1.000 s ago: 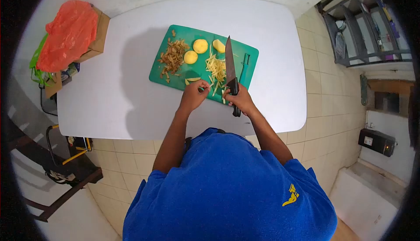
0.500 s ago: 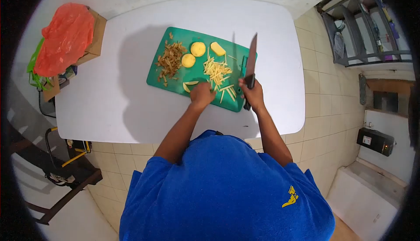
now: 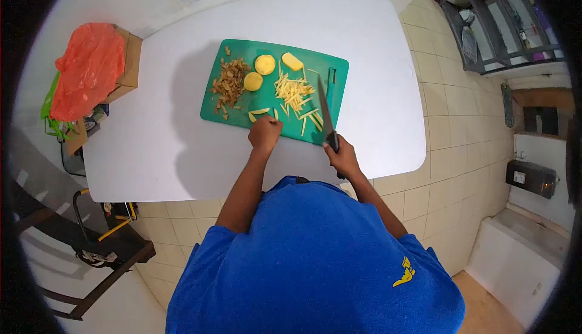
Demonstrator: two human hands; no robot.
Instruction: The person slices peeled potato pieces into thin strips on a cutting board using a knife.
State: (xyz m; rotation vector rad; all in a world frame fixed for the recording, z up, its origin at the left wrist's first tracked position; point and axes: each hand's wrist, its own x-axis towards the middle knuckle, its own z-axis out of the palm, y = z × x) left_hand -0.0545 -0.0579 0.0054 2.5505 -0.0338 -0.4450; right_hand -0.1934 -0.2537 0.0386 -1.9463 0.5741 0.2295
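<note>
In my right hand (image 3: 344, 155) is a kitchen knife (image 3: 326, 106) with a black handle, its blade pointing away over the board's right part. My left hand (image 3: 265, 132), fingers curled, rests at the near edge of the green cutting board (image 3: 209, 106). Potato slices (image 3: 259, 111) lie just beyond its fingers; whatever the fingers grip is hidden. A pile of thin potato sticks (image 3: 293, 93) sits between the hands and farther back. Two peeled potatoes (image 3: 265, 64) and a cut potato piece (image 3: 292, 61) lie toward the far side. Brown peelings (image 3: 230, 85) are heaped at the left.
The board lies on a white table (image 3: 157, 134) against a wall. At the table's left stand a cardboard box (image 3: 130, 61) and a red plastic bag (image 3: 91, 70). A dark shelf rack (image 3: 485, 24) is at the far right, beyond the tiled floor (image 3: 442, 134).
The knife has come down and left, from upright beside the board to over its right part. My left hand has shifted slightly left, uncovering more potato pieces. The view has shifted slightly.
</note>
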